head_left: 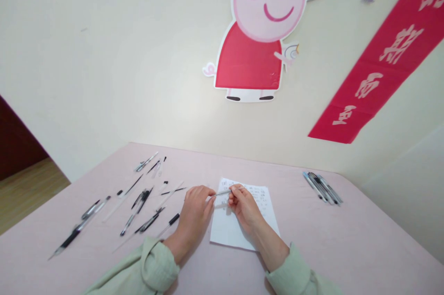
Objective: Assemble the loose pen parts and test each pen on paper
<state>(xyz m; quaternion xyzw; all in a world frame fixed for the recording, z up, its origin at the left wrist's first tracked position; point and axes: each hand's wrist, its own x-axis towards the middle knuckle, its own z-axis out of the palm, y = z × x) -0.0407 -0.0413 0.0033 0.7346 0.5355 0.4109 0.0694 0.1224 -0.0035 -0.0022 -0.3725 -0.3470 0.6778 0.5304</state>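
My left hand (194, 209) and my right hand (243, 205) meet over a white sheet of paper (232, 230) with handwriting at its top. Both pinch a thin pen part (223, 192) held level between them, left fingers on its left end, right fingers on its right end. Both hands are closed on it. Pale green sleeves cover both forearms. To the left of my left hand lie several taken-apart pens (138, 207): barrels, refills and caps scattered on the pink table (347, 248).
A small bundle of whole pens (323, 187) lies at the table's far right. The table stands against a cream wall with a cartoon pig sticker (256, 50) and a red banner (385, 59). Wooden floor shows at the left.
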